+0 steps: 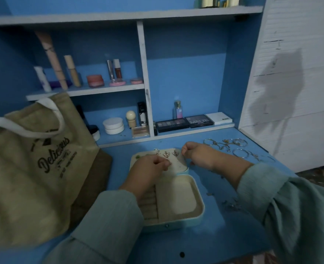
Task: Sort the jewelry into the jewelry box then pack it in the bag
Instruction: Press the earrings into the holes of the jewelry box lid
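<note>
Cream lining shows in the open jewelry box (173, 197) near the middle of the blue desk (224, 235). 3 earrings (166, 153) already hang on its raised lid panel. The left hand (149, 169) pinches a small piece against that panel, and the right hand (197, 154) is curled at the lid's right edge; whether it holds anything I cannot tell. Hoops and bracelets (233, 147) remain loose at far right, with small pieces near right. Sorting looks early, and the burlap bag (33, 168) at left waits unpacked.

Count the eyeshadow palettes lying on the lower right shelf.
2, side by side: a dark palette on the left and the palette marked MATTE right of it, next to a white box. None seems hidden.
</note>
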`<state>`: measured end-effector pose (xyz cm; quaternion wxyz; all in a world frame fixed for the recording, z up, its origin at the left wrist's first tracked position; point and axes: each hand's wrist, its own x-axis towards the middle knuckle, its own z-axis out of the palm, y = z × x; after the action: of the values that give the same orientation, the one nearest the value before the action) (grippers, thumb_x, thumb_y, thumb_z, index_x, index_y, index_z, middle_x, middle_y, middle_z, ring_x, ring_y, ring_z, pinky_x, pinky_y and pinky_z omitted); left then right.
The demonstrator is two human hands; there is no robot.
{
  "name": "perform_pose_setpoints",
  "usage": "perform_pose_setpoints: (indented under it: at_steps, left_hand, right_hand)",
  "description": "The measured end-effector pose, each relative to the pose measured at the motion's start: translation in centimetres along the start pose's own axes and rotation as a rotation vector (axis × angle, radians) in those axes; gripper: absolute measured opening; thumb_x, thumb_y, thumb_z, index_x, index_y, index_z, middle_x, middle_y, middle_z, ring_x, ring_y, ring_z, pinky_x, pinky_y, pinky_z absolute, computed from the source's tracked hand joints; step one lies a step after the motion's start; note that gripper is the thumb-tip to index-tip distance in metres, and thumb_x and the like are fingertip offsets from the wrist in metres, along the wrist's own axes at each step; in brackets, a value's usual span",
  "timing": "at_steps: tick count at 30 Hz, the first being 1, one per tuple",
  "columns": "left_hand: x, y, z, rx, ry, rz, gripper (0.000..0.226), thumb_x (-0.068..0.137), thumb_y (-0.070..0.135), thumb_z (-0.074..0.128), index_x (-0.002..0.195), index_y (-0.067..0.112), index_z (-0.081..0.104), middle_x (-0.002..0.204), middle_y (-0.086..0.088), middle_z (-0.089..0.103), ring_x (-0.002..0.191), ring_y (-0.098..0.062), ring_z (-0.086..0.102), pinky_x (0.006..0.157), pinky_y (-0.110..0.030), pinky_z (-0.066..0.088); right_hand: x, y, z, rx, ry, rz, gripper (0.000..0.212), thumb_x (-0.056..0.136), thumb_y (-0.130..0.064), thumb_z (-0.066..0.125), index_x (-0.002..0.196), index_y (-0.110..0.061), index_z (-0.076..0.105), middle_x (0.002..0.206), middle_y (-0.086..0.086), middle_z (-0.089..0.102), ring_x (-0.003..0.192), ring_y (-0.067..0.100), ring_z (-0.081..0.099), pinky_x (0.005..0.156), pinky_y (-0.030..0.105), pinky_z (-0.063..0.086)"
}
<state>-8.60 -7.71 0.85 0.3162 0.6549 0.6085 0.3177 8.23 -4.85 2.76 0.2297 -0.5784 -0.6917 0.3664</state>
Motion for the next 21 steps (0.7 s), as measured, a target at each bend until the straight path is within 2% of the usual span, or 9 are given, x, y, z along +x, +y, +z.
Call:
perform_pose_setpoints:
  at_steps: [3, 5, 7, 9, 10, 15, 17, 19, 21]
  left_hand:
    - [0.1, -1.3, -1.0, 0.123, 0.074, -0.019, 0.01, 0.088, 0.033, 0.061, 0.077, 0.033, 0.062, 0.085, 0.017, 0.06, 0.094, -0.009, 0.057, 0.088, -0.027, 0.044]
    - [0.1, -1.8, -1.5, 0.204, 0.109, -0.032, 0.009, 0.089, 0.036, 0.057, 0.087, 0.032, 0.065, 0.096, 0.014, 0.063, 0.102, -0.012, 0.056, 0.097, -0.033, 0.04]
    - [0.1, -2.3, -1.9, 0.291, 0.133, -0.039, 0.019, 0.092, 0.038, 0.051, 0.101, 0.03, 0.066, 0.112, 0.011, 0.063, 0.111, -0.014, 0.053, 0.101, -0.031, 0.033]
    - [0.0, -2.5, -2.1, 0.382, 0.164, -0.047, 0.023, 0.095, 0.038, 0.046, 0.108, 0.031, 0.064, 0.119, 0.011, 0.06, 0.116, -0.013, 0.049, 0.093, -0.028, 0.025]
    - [0.1, -2.7, -2.1, 0.413, 0.18, -0.056, 0.023, 0.095, 0.038, 0.045, 0.108, 0.032, 0.063, 0.119, 0.011, 0.059, 0.116, -0.014, 0.049, 0.091, -0.031, 0.025]
    - [0.2, -3.4, -1.6, 0.417, 0.23, -0.086, 0.023, 0.095, 0.039, 0.044, 0.106, 0.031, 0.063, 0.115, 0.006, 0.058, 0.112, -0.017, 0.049, 0.091, -0.035, 0.03]
    - [0.2, -3.6, -1.6, 0.407, 0.256, -0.076, 0.024, 0.095, 0.039, 0.045, 0.106, 0.03, 0.064, 0.115, 0.005, 0.058, 0.11, -0.017, 0.05, 0.091, -0.034, 0.033]
    - [0.2, -3.8, -1.7, 0.373, 0.286, -0.074, 0.024, 0.093, 0.039, 0.048, 0.105, 0.03, 0.067, 0.112, 0.005, 0.059, 0.108, -0.017, 0.052, 0.093, -0.035, 0.038]
    - [0.0, -3.9, -1.9, 0.32, 0.318, -0.081, 0.022, 0.091, 0.039, 0.052, 0.101, 0.03, 0.07, 0.109, 0.005, 0.061, 0.105, -0.016, 0.054, 0.093, -0.038, 0.042]
  right_hand:
    - [1.2, -0.7, 0.6, -0.065, -0.015, -0.01, 0.014, 0.096, -0.015, 0.041, 0.086, -0.018, 0.051, 0.085, -0.004, 0.051, 0.084, 0.013, 0.046, 0.068, 0.02, 0.036]
    - [2.0, -1.0, 0.9, -0.114, -0.017, -0.017, 0.01, 0.095, -0.015, 0.04, 0.093, -0.014, 0.05, 0.096, 0.004, 0.054, 0.089, 0.017, 0.047, 0.068, 0.025, 0.035]
    - [2.7, -1.2, 1.1, -0.141, -0.019, -0.019, 0.01, 0.096, -0.015, 0.039, 0.094, -0.012, 0.049, 0.1, 0.007, 0.053, 0.086, 0.017, 0.046, 0.063, 0.023, 0.035]
    - [3.3, -1.3, 1.2, -0.152, -0.022, -0.015, 0.01, 0.096, -0.014, 0.039, 0.095, -0.011, 0.048, 0.098, 0.007, 0.052, 0.083, 0.016, 0.045, 0.058, 0.018, 0.032]
    - [3.5, -1.4, 1.3, -0.166, -0.027, -0.018, 0.01, 0.096, -0.015, 0.039, 0.096, -0.011, 0.048, 0.097, 0.007, 0.051, 0.084, 0.017, 0.045, 0.058, 0.018, 0.032]
    - [4.9, -1.9, 2.0, -0.223, -0.093, -0.049, 0.009, 0.095, -0.014, 0.041, 0.095, -0.013, 0.05, 0.092, 0.002, 0.052, 0.079, 0.013, 0.047, 0.059, 0.019, 0.036]
    - [5.5, -2.2, 2.5, -0.244, -0.113, -0.078, 0.007, 0.095, -0.016, 0.043, 0.094, -0.015, 0.051, 0.096, 0.003, 0.052, 0.088, 0.016, 0.047, 0.069, 0.024, 0.036]
    - [6.1, -2.5, 3.1, -0.239, -0.132, -0.1, 0.007, 0.096, -0.017, 0.043, 0.093, -0.016, 0.05, 0.092, 0.0, 0.051, 0.091, 0.016, 0.045, 0.075, 0.023, 0.033]
    - [6.5, -2.8, 3.5, -0.217, -0.141, -0.118, 0.009, 0.096, -0.016, 0.043, 0.091, -0.016, 0.051, 0.088, -0.002, 0.051, 0.089, 0.015, 0.045, 0.068, 0.023, 0.035]
